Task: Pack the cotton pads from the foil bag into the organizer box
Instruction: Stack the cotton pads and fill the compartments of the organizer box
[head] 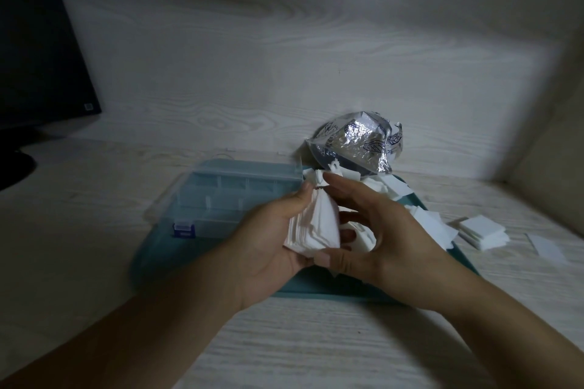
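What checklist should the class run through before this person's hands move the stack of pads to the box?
1. Stack of cotton pads held by left hand and right hand: ok.
2. Stack edges squared: not ok, fanned.
3. Organizer box lid open: cannot tell.
4. Box on the teal tray: ok.
5. Foil bag emptied: cannot tell.
6. Loose pads on the table gathered: not ok.
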